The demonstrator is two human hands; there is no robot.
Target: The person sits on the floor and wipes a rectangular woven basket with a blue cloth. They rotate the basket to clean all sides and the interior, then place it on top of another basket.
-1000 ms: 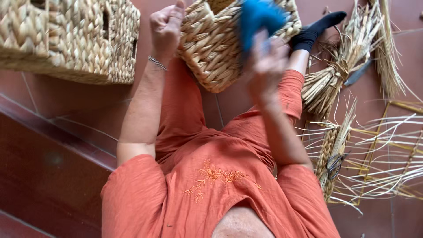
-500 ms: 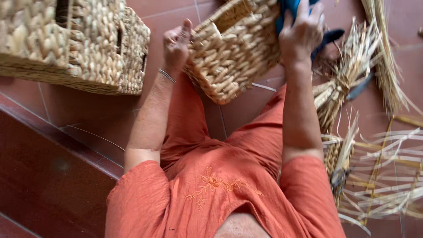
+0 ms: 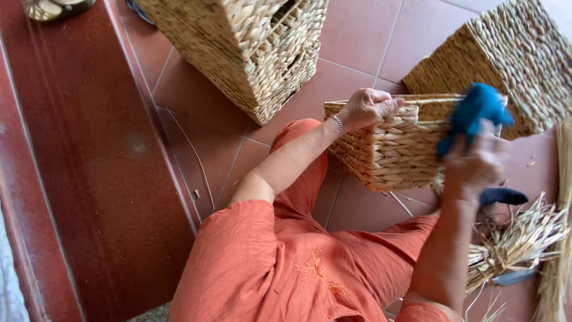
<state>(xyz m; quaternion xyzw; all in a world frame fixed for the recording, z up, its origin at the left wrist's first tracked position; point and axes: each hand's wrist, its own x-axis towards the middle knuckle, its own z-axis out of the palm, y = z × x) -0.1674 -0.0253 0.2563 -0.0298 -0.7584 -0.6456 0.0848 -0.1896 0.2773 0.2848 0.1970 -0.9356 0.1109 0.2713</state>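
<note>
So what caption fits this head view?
Left hand grips a woven basket rim while the right hand presses a blue cloth against it.

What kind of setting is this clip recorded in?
Probably a home or small workshop where baskets are woven on the floor: finished woven baskets stand on red floor tiles, and loose straw bundles lie beside the person.

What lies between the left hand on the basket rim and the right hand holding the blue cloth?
In the head view, only the woven basket spans between the left hand and right hand with the blue cloth.
</note>
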